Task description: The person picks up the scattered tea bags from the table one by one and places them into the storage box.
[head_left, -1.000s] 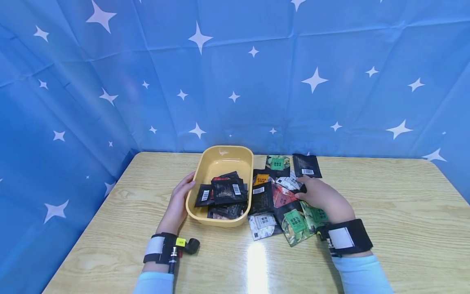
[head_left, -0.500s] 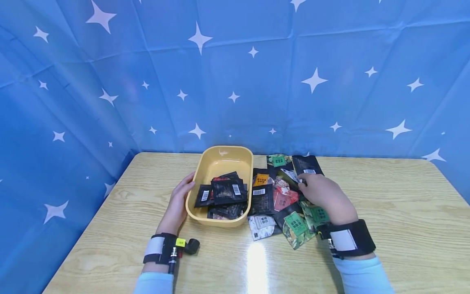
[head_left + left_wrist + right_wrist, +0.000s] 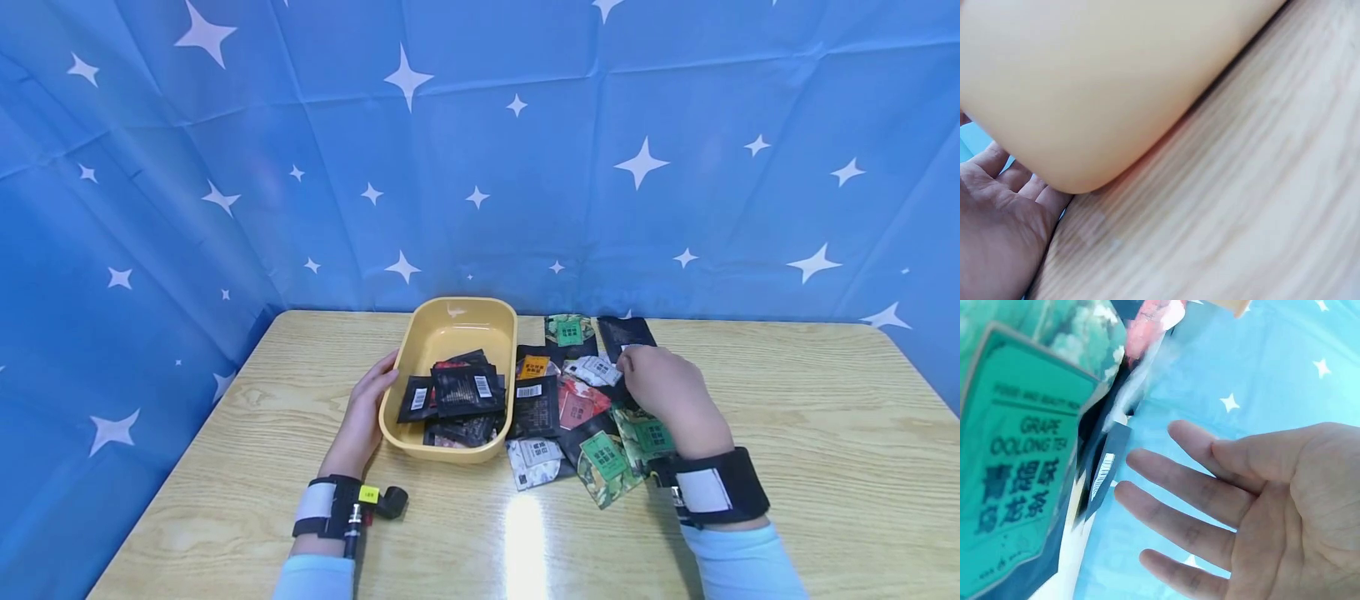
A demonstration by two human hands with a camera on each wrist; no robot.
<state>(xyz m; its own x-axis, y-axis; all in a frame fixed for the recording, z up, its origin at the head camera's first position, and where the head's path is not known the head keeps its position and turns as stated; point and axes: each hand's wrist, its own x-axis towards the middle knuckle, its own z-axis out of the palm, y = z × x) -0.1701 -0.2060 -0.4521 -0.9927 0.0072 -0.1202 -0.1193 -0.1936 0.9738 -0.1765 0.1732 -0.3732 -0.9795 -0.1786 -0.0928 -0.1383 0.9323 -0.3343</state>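
My left hand [image 3: 367,404] rests against the left side of a yellow plastic container [image 3: 422,333], its fingers along the wall. In the left wrist view, that hand's fingers lie beside the container's lower corner. Inside the container is a pile of black tea sachets [image 3: 468,392]. My right hand [image 3: 663,385] hovers at the right of a spread of tea sachets, fingers loosely extended and holding nothing. Closest to its fingertips are a white tea sachet [image 3: 595,370] and a black sachet [image 3: 624,332]. A green grape oolong tea sachet [image 3: 1025,462] looms large in the right wrist view.
More sachets overlap on the wooden table [image 3: 817,417]: a red one [image 3: 577,407], an orange-labelled one [image 3: 535,367], another white one [image 3: 536,462] and several green ones. Behind the table's back edge hangs a blue star-patterned cloth [image 3: 525,183].
Half a second ago my right hand had the white sachet tilted up. Now it lies flat again, and the hand has drawn slightly right, off it. My left hand and the container have stayed put.
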